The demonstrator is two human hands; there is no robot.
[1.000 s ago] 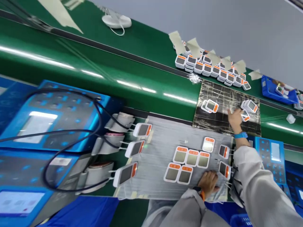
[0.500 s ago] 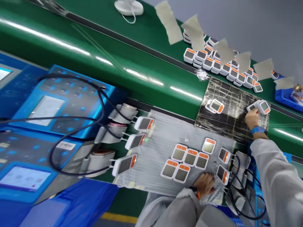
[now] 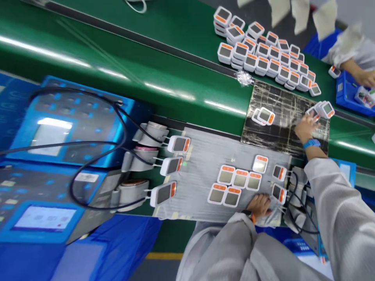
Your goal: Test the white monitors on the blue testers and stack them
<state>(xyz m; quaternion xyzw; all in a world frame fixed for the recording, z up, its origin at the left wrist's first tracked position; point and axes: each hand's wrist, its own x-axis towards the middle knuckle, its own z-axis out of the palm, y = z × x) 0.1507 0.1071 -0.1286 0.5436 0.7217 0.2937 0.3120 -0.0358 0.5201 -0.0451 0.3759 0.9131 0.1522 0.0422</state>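
Observation:
My right hand (image 3: 306, 127) reaches over the black taped board, its fingers apart at a small pile of white square display devices (image 3: 326, 109) with orange strips. The fingertips touch or nearly touch the nearest device of that pile, partly covering it. My left hand (image 3: 259, 206) lies flat on the grey mat (image 3: 202, 156), holding nothing. Just above and left of it sits a cluster of the same devices (image 3: 240, 178), screens up. Another device (image 3: 260, 164) lies apart from that cluster. Two overlapping devices (image 3: 265, 116) lie on the black board's left part.
Stacks of devices (image 3: 262, 62) stand on the green bench behind. Devices on prongs (image 3: 163, 193) line both mat edges, beside blue-framed testers (image 3: 38, 222) and black cables. A co-worker's hand (image 3: 366, 78) is at a blue bin (image 3: 348, 93), far right.
My right hand has drawn slightly back from the pile, its fingers spreading. My left hand stays on the mat. The view has shifted, bringing a co-worker's arm into sight.

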